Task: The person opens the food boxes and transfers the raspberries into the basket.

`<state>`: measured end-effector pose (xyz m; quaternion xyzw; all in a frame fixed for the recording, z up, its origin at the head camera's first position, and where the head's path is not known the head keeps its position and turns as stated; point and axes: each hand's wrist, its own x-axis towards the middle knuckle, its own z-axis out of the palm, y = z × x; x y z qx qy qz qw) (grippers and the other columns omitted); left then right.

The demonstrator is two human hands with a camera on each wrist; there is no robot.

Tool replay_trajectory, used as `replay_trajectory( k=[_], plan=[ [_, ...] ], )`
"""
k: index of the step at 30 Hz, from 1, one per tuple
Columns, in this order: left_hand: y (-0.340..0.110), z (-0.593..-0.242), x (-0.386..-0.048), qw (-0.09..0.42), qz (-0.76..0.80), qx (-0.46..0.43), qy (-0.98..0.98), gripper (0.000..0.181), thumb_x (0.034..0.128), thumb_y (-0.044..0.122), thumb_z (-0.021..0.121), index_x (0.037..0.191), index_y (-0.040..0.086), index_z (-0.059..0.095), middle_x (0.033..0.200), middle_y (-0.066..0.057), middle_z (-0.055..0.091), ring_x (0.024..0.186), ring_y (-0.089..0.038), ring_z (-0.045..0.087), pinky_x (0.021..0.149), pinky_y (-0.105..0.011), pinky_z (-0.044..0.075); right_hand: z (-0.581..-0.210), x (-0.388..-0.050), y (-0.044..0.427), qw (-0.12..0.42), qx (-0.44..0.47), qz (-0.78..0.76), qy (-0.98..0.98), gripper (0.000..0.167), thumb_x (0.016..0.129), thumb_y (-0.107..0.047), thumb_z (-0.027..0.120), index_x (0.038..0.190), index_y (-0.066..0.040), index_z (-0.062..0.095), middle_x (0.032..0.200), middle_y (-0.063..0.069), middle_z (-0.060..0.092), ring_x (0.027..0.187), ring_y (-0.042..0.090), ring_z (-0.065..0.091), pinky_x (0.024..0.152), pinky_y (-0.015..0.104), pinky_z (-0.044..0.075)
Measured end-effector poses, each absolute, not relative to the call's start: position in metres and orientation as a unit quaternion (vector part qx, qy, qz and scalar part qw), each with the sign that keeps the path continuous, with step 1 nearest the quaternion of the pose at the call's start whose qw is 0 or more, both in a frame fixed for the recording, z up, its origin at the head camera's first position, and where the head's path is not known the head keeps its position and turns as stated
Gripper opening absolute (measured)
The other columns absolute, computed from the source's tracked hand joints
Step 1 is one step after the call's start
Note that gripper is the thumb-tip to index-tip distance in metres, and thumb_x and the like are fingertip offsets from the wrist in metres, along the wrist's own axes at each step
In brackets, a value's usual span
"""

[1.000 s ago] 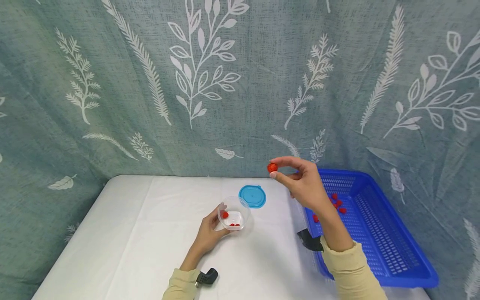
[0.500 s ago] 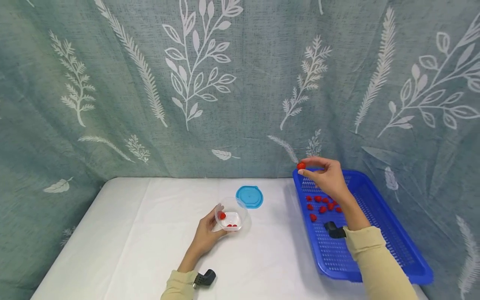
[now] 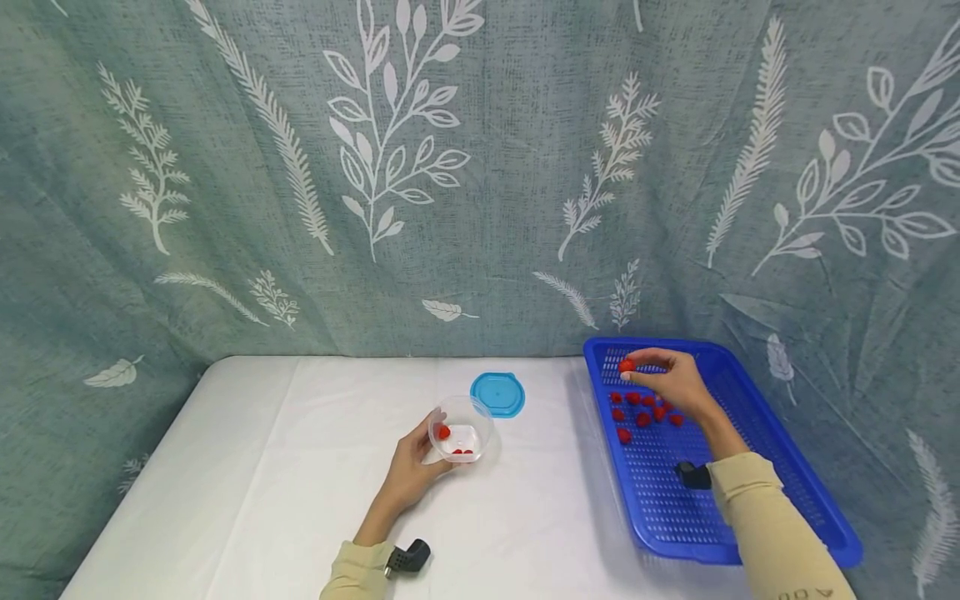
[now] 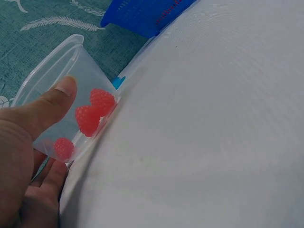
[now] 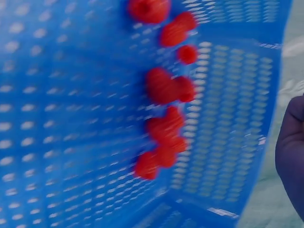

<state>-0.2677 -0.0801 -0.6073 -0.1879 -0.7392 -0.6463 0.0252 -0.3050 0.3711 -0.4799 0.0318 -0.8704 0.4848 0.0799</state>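
Note:
My left hand point(image 3: 409, 472) grips a clear plastic tub point(image 3: 478, 433) from its left side, thumb and fingers round the wall. Inside the tub, the left wrist view shows raspberries point(image 4: 88, 119) lying near the bottom. Over the far end of the blue basket point(image 3: 667, 517), my right hand point(image 3: 678, 385) pinches one raspberry point(image 3: 627, 365) between thumb and fingertips. Beneath that hand, several more raspberries point(image 3: 624, 435) lie on the basket floor. In the right wrist view those basket raspberries point(image 5: 161, 88) are blurred, and the held one is out of sight.
A light-blue lid point(image 3: 498, 394) lies flat on the white table point(image 3: 255, 467), just behind the tub. The basket stands at the table's right side, its raised rim near the patterned green curtain point(image 3: 510, 208) at the back.
My right hand, still pinching the raspberry, has moved right from above the table to over the basket and then lowered. The left hand keeps its hold on the tub; the view shifts slightly.

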Motion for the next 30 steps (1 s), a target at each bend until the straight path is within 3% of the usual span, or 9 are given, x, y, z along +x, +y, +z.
replay_trajectory(
  k=[3, 7, 10, 14, 23, 30],
  plan=[
    [-0.08, -0.607, -0.268, 0.021, -0.651, -0.186, -0.736, 0.086, 0.079, 0.003, 0.085, 0.152, -0.002, 0.041, 0.157, -0.017, 0.045, 0.149, -0.03, 0.036, 0.12, -0.035, 0.032, -0.488, -0.305, 0.38, 0.047, 0.03, 0.465, -0.884, 0.045, 0.085, -0.026, 0.085, 0.118, 0.001, 0.071, 0.099, -0.014, 0.074, 0.08, 0.004, 0.063, 0.054, 0.026, 0.053],
    [-0.08, -0.608, -0.268, 0.025, -0.649, -0.185, -0.738, 0.088, 0.0785, 0.005, 0.087, 0.153, -0.002, 0.04, 0.155, -0.017, 0.047, 0.149, -0.03, 0.037, 0.12, -0.037, 0.032, -0.494, -0.304, 0.389, 0.015, 0.035, 0.451, -0.892, 0.049, 0.086, -0.027, 0.084, 0.122, 0.002, 0.07, 0.111, 0.005, 0.076, 0.092, -0.001, 0.063, 0.069, 0.02, 0.053],
    [-0.08, -0.608, -0.268, 0.024, -0.647, -0.183, -0.739, 0.088, 0.078, 0.002, 0.086, 0.153, -0.003, 0.04, 0.155, -0.018, 0.048, 0.148, -0.031, 0.038, 0.12, -0.037, 0.032, -0.5, -0.304, 0.393, -0.006, 0.034, 0.459, -0.888, 0.049, 0.086, -0.023, 0.083, 0.124, 0.004, 0.068, 0.112, 0.013, 0.075, 0.087, 0.0, 0.064, 0.063, 0.021, 0.053],
    [-0.079, -0.608, -0.268, 0.021, -0.65, -0.182, -0.737, 0.088, 0.0777, 0.001, 0.085, 0.153, -0.004, 0.04, 0.155, -0.019, 0.046, 0.149, -0.031, 0.037, 0.121, -0.037, 0.031, -0.509, -0.305, 0.399, -0.028, 0.031, 0.468, -0.883, 0.049, 0.087, -0.019, 0.082, 0.125, 0.007, 0.067, 0.106, 0.011, 0.077, 0.072, 0.004, 0.064, 0.051, 0.026, 0.051],
    [-0.079, -0.61, -0.269, 0.023, -0.655, -0.179, -0.734, 0.089, 0.0769, 0.003, 0.087, 0.153, -0.001, 0.042, 0.154, -0.016, 0.049, 0.148, -0.03, 0.038, 0.12, -0.035, 0.032, -0.529, -0.307, 0.408, -0.081, 0.016, 0.457, -0.886, 0.046, 0.086, -0.018, 0.083, 0.122, 0.007, 0.068, 0.101, 0.009, 0.078, 0.071, 0.007, 0.064, 0.048, 0.025, 0.048],
    [-0.079, -0.61, -0.269, 0.024, -0.658, -0.172, -0.732, 0.087, 0.0761, -0.002, 0.086, 0.151, -0.003, 0.043, 0.155, -0.018, 0.047, 0.149, -0.03, 0.037, 0.12, -0.038, 0.033, -0.543, -0.308, 0.409, -0.076, -0.002, 0.443, -0.893, 0.043, 0.083, -0.018, 0.085, 0.115, 0.006, 0.07, 0.093, 0.0, 0.077, 0.072, 0.005, 0.065, 0.049, 0.027, 0.051]
  ],
)
